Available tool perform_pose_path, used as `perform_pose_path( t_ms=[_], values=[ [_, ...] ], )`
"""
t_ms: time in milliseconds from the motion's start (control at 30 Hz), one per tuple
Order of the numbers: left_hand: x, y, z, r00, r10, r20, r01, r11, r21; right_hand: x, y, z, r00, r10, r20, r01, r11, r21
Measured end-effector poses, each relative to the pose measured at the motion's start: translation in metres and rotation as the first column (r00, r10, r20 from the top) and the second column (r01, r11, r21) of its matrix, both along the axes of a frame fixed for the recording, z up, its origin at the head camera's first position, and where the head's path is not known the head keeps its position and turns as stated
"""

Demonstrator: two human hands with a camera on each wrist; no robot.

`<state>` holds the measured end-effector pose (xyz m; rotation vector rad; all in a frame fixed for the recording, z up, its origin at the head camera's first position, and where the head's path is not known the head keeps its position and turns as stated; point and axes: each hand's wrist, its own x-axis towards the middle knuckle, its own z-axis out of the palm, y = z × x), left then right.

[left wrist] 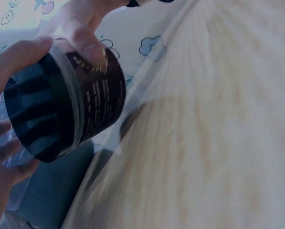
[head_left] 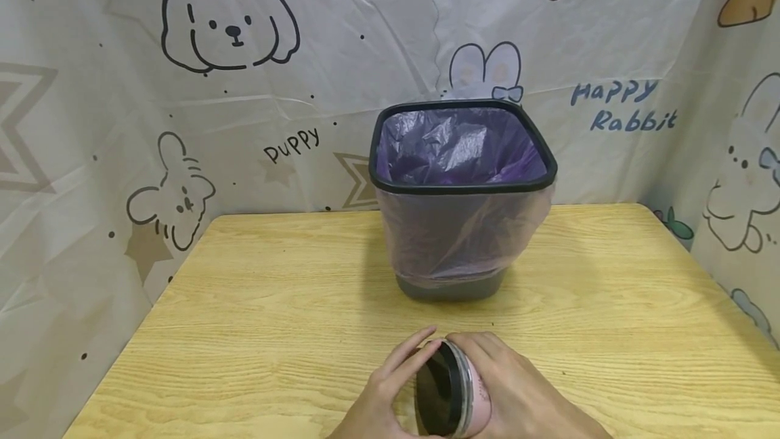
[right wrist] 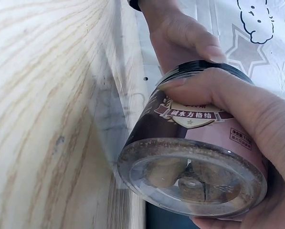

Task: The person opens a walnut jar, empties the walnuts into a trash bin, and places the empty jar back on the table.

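Observation:
A clear plastic jar [right wrist: 147, 126] with a pink and dark-brown label is tilted sideways between both hands, low in the head view. Its black lid [head_left: 437, 391] faces left. My left hand [head_left: 384, 391] grips the lid, thumb and fingers spread around its rim. Around the jar's body, my right hand [head_left: 518, 385] is wrapped, with the thumb pressing on the label in the right wrist view. Brownish pieces [right wrist: 192, 188] show through the jar's clear base. Part of the lid's near edge is hidden by the left hand.
Beyond the hands, a dark bin [head_left: 463, 290] stands on the wood-grain table [head_left: 262, 303], lined with a purple translucent bag [head_left: 451, 148] under a black rim. Pale cloth [head_left: 365, 39] with cartoon drawings hangs behind and at both sides.

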<state>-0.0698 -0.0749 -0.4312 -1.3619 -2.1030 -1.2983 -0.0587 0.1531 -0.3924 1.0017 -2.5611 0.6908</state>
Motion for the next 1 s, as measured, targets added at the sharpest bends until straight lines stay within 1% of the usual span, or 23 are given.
perform_pose_path(
  t_ms=[100,200,267,367,433,633,667,733,833,933,1000],
  values=[
    [-0.0023,-0.0026,-0.0001,0.999,-0.034,0.005,0.034,0.999,-0.015,-0.0005,0.0004,-0.0002,1.0,0.007,-0.014,-0.007,1.0,0.0],
    [-0.0035,-0.0022,-0.0026,0.999,-0.05,-0.003,0.05,0.999,-0.013,-0.0003,0.0002,-0.0004,1.0,0.006,-0.013,-0.006,1.0,0.007],
    [-0.003,-0.0011,-0.0034,0.999,-0.044,-0.004,0.044,0.999,-0.01,-0.0001,0.0,-0.0003,1.0,0.006,-0.004,-0.006,1.0,0.005],
    [-0.0017,0.0003,-0.0037,1.0,-0.01,-0.012,0.01,1.0,-0.008,0.0006,-0.0003,0.0002,1.0,-0.004,0.019,0.004,1.0,0.001],
    [-0.0013,0.0005,-0.0037,1.0,0.003,-0.012,-0.004,1.0,-0.009,0.0006,-0.0001,0.0005,1.0,-0.004,0.02,0.004,1.0,-0.001],
    [-0.0025,-0.0011,-0.0054,0.998,-0.043,0.036,0.043,0.999,-0.016,-0.0006,0.0002,0.0005,1.0,0.009,-0.008,-0.009,1.0,0.002],
    [-0.0027,-0.0009,-0.0056,0.998,-0.046,0.033,0.046,0.999,-0.019,-0.0007,0.0003,0.0003,1.0,0.01,-0.011,-0.01,1.0,0.003],
    [-0.0031,-0.0002,-0.006,0.999,-0.042,0.021,0.043,0.999,-0.024,-0.0008,0.0004,0.0001,1.0,0.007,-0.013,-0.007,1.0,0.005],
    [-0.0025,0.0009,-0.0059,1.0,-0.02,0.012,0.021,0.999,-0.025,-0.0008,0.0004,-0.0002,1.0,0.004,-0.012,-0.004,1.0,0.0],
    [-0.0012,0.0014,-0.0058,1.0,0.003,0.021,-0.003,1.0,-0.021,-0.001,0.0004,-0.0006,1.0,0.004,-0.029,-0.004,1.0,-0.002],
    [-0.001,0.0013,-0.0059,0.999,0.004,0.032,-0.003,1.0,-0.02,-0.0013,0.0004,-0.0009,0.999,0.008,-0.044,-0.008,1.0,0.0]
  ],
)
